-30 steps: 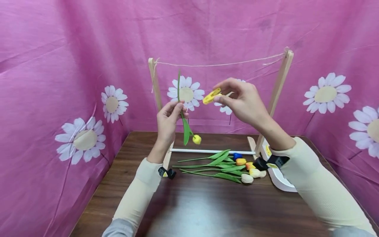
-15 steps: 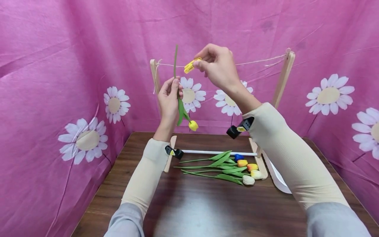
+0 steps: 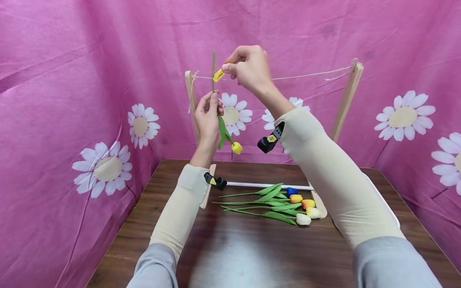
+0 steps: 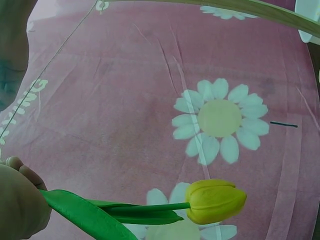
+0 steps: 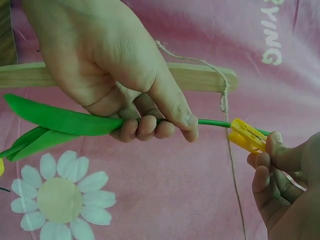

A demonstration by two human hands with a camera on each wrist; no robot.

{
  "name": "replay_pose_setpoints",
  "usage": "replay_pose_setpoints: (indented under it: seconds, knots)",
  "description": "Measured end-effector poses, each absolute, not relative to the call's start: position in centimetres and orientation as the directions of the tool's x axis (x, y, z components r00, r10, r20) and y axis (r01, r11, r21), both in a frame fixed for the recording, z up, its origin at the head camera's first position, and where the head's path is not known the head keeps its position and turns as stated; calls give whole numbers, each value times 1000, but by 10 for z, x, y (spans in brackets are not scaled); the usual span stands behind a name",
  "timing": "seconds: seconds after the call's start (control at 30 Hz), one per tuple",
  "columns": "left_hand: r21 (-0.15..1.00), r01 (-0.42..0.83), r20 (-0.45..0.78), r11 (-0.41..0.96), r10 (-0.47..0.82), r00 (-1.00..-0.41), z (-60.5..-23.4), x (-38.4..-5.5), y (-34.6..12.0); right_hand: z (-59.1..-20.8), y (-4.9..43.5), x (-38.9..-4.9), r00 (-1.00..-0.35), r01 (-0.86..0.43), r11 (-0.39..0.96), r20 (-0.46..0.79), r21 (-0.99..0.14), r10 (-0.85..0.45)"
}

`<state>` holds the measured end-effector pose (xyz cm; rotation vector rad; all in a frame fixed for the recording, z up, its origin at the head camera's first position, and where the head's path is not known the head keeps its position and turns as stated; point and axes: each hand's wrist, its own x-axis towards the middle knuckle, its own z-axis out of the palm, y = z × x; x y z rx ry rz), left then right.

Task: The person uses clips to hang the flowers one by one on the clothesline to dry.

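My left hand [image 3: 209, 120] pinches the green stem of a yellow tulip [image 3: 236, 148], which hangs bloom down with the bare stem end pointing up. In the left wrist view the yellow bloom [image 4: 216, 201] and its leaves stick out beyond the hand. My right hand [image 3: 251, 67] pinches a yellow clothespin [image 3: 218, 75] between thumb and fingers. Its tip overlaps the upright stem, right where a thin string [image 3: 302, 75] crosses behind. From the right wrist the clothespin [image 5: 247, 135] lies at the stem and string, above the left fingertips.
The string runs between two wooden posts [image 3: 346, 102] of a frame with a white bar [image 3: 248, 184] at its base. Several tulips [image 3: 277, 204] in blue, orange and white lie on the brown table [image 3: 230, 256]. A white tray's edge [image 3: 387, 204] shows behind the right arm.
Both hands have risen to string height, the left bringing the tulip up. The right hand has also moved left, carrying the clothespin to the stem.
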<state>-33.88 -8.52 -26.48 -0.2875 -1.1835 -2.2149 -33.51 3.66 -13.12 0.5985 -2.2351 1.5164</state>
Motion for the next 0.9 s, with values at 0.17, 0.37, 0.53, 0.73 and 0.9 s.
replay_pose_setpoints:
  seconds: [0.17, 0.37, 0.53, 0.73, 0.9]
  knots:
    - [689, 590, 436, -421, -409, -802, -267, -339, -83, -134, 32, -340, -865, -498, 343, 482, -797, -138]
    - [707, 564, 401, -427, -414, -817, -269, -340, -83, -137, 31, -341, -902, -432, 363, 398, -826, -168]
    - [708, 563, 414, -426, -395, -820, -271, -339, -83, -136, 38, -339, -911, -398, 382, 313, -834, -267]
    - [699, 574, 446, -427, -368, -816, -276, -338, -84, -133, 51, -334, -918, -377, 335, 298, -864, -263]
    - [716, 576, 458, -394, -359, -813, -281, -336, -87, -131, 65, -329, -898, -437, 306, 395, -846, -192]
